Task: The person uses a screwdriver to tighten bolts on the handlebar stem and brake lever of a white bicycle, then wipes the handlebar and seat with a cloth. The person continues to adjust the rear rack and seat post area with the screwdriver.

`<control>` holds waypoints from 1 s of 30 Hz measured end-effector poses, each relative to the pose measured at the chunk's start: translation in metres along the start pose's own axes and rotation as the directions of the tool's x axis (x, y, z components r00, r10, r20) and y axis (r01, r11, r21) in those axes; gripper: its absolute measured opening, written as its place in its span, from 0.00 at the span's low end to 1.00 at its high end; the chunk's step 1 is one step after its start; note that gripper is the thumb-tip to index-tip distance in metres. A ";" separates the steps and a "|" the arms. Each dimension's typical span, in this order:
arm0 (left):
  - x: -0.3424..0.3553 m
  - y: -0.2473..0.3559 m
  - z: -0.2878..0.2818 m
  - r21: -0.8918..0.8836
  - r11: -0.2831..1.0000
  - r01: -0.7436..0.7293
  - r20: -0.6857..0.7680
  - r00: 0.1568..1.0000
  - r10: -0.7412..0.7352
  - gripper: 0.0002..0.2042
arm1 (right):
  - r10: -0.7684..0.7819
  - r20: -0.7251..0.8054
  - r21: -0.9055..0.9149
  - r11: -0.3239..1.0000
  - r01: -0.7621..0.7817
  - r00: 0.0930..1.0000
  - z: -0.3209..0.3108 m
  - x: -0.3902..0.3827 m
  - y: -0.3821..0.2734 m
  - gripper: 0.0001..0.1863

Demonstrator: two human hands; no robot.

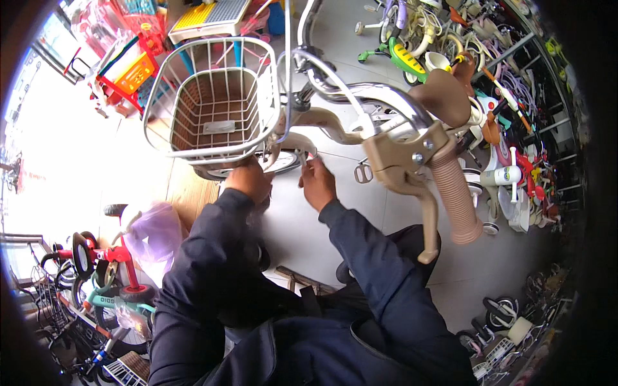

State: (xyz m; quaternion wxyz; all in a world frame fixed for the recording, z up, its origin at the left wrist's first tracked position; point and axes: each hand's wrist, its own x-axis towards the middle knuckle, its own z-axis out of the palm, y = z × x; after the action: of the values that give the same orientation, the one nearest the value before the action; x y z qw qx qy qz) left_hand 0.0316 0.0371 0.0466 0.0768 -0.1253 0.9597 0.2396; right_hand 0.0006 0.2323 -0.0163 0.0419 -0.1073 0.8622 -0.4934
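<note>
A cream bicycle stands before me, with a white wire basket (pixel 212 96) at its front. Under the basket's near edge my left hand (pixel 251 180) is closed beside the front wheel (pixel 283 162), its fingertips mostly hidden. My right hand (pixel 317 184) is curled, with fingers and thumb drawn together just below the end of the cream fender (pixel 299 143). What either hand grips is too small or hidden to make out. The brake lever (pixel 421 215) and ribbed brown handlebar grip (pixel 456 193) stick out right of my right hand, untouched.
Left are a lilac plastic bag (pixel 154 235), a red tricycle (pixel 129 257) and several small bikes. Ahead stands a play table (pixel 209 22) beside an orange toy basket (pixel 135 74). Children's bikes and a green ride-on toy (pixel 402 61) crowd the right. A brown saddle (pixel 441 96) overhangs the bicycle.
</note>
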 end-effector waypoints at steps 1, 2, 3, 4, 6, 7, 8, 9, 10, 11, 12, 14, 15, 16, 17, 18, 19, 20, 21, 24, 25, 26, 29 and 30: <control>-0.002 0.001 0.000 -0.063 0.997 -0.048 0.066 0.996 0.052 0.29 | 0.089 0.086 0.154 0.983 -0.102 0.992 0.002 -0.010 0.002 0.09; -0.002 0.005 0.004 -0.174 0.983 -0.058 0.102 0.992 0.077 0.28 | 0.218 0.193 0.283 0.921 -0.267 0.957 0.006 -0.016 0.003 0.09; 0.000 0.009 0.010 -0.284 0.954 -0.090 0.101 0.987 0.123 0.26 | 0.244 0.258 0.551 0.758 -0.350 0.935 0.008 -0.024 0.002 0.08; 0.003 0.012 0.016 -0.389 0.913 -0.121 0.093 0.981 0.170 0.25 | 0.162 0.213 0.520 0.816 -0.253 0.963 0.011 -0.026 0.000 0.08; 0.007 0.010 0.027 -0.459 0.848 -0.265 0.008 0.953 0.302 0.23 | 0.042 0.224 0.549 0.820 -0.162 0.974 0.011 -0.027 0.000 0.09; 0.010 0.008 0.033 -0.493 0.840 -0.226 0.012 0.964 0.267 0.22 | 0.026 0.263 0.534 0.828 -0.168 0.964 0.010 -0.025 0.004 0.10; 0.016 0.006 0.037 -0.391 0.888 -0.241 0.010 0.964 0.266 0.18 | 0.008 0.316 0.552 0.812 -0.191 0.949 0.008 -0.023 0.011 0.11; 0.022 0.003 0.042 -0.283 0.925 -0.253 0.009 0.964 0.266 0.15 | -0.004 0.313 0.595 0.781 -0.193 0.950 0.006 -0.021 0.023 0.12; 0.029 0.000 0.047 -0.041 0.967 -0.251 0.049 0.966 0.253 0.11 | -0.072 0.307 0.691 0.703 -0.171 0.949 0.005 -0.021 0.038 0.13; 0.031 -0.004 0.052 -0.053 0.958 -0.283 0.008 0.959 0.284 0.12 | -0.157 0.330 0.769 0.617 -0.169 0.931 0.003 -0.014 0.059 0.15; 0.034 -0.010 0.054 -0.082 0.959 -0.271 0.006 0.962 0.272 0.13 | -0.279 0.228 0.311 0.929 0.202 0.933 -0.004 -0.013 0.086 0.17; 0.038 -0.018 0.053 -0.559 0.769 -0.310 -0.215 0.950 0.227 0.15 | -0.021 0.317 -0.277 0.954 0.114 0.948 0.006 -0.006 0.132 0.16; 0.039 -0.019 0.050 -0.681 0.639 -0.358 -0.324 0.930 0.175 0.16 | 0.074 0.275 -0.395 0.918 0.043 0.958 0.011 -0.004 0.153 0.18; 0.042 -0.016 0.047 -0.623 0.749 -0.226 -0.311 0.950 0.029 0.16 | 0.180 0.249 -0.448 0.892 -0.051 0.952 0.009 -0.007 0.174 0.17; 0.045 -0.010 0.041 -0.456 0.870 -0.188 -0.322 0.946 0.036 0.16 | 0.283 0.219 -0.500 0.854 -0.142 0.934 0.005 -0.011 0.191 0.17; 0.049 0.000 0.035 -0.189 0.976 0.107 -0.213 0.966 -0.147 0.16 | 0.421 0.230 -0.569 0.789 -0.230 0.877 0.003 -0.009 0.202 0.16; 0.043 0.006 0.025 -0.076 0.994 0.081 -0.237 0.967 -0.096 0.17 | 0.447 0.239 -0.517 0.810 -0.277 0.862 0.000 -0.008 0.210 0.16; 0.037 0.014 0.014 -0.108 0.994 -0.031 -0.223 0.975 0.006 0.17 | 0.532 0.275 -0.530 0.779 -0.336 0.801 -0.002 -0.003 0.215 0.16; 0.028 0.020 0.002 -0.068 0.993 -0.101 -0.227 0.970 0.083 0.18 | 0.610 0.312 -0.544 0.743 -0.389 0.728 -0.005 0.003 0.217 0.17; 0.027 0.041 -0.013 -0.071 0.989 -0.126 -0.220 0.970 0.108 0.18 | 0.567 0.292 -0.594 0.739 -0.319 0.770 -0.004 0.028 0.215 0.14; 0.027 0.045 -0.016 -0.140 0.987 -0.078 -0.192 0.980 0.050 0.17 | 0.594 0.264 -0.617 0.710 -0.340 0.760 0.000 0.037 0.216 0.15; 0.028 0.047 -0.019 -0.106 0.992 -0.075 -0.185 0.981 0.054 0.17 | 0.571 0.264 -0.622 0.717 -0.315 0.777 0.003 0.045 0.220 0.15; 0.031 0.047 -0.021 -0.167 0.986 0.030 -0.148 0.987 -0.056 0.15 | 0.496 0.276 -0.658 0.722 -0.214 0.824 0.026 0.073 0.235 0.16; 0.033 0.046 -0.020 -0.107 0.993 0.044 -0.155 0.986 -0.060 0.14 | 0.475 0.273 -0.677 0.712 -0.184 0.837 0.034 0.079 0.243 0.16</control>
State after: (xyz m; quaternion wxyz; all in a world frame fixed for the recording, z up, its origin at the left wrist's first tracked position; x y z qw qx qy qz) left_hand -0.0144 0.0596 0.0775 0.0000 -0.1728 0.9455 0.2760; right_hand -0.1054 0.3047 -0.2396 0.2816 -0.0606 0.9493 -0.1259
